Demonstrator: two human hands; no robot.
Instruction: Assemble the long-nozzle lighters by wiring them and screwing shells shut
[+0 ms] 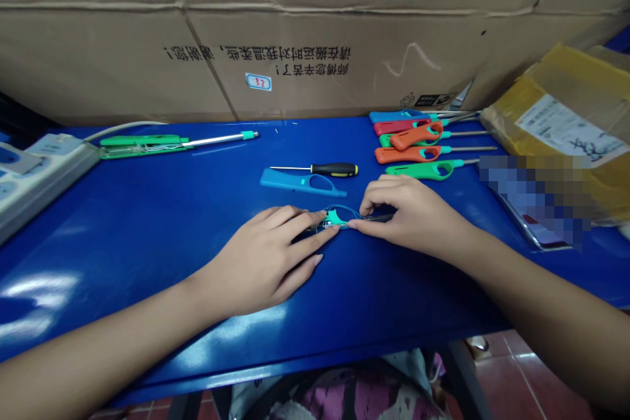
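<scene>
Both hands meet over an opened blue long-nosed lighter (339, 216) lying on the blue table (147, 223). My left hand (268, 256) rests flat beside it, fingertips pressing on its left part and green trigger. My right hand (408, 210) pinches the lighter's right end, where the metal tube begins. Just beyond lies a separate blue lighter shell half (300, 182) and a small screwdriver (325, 169) with a black and yellow handle.
Several finished lighters (418, 141) in blue, red, green and orange lie at the back right. A green lighter (162, 143) lies back left beside a white power strip (34, 170). Large cardboard boxes (275, 33) wall the rear; a yellow-taped parcel (566, 118) sits right.
</scene>
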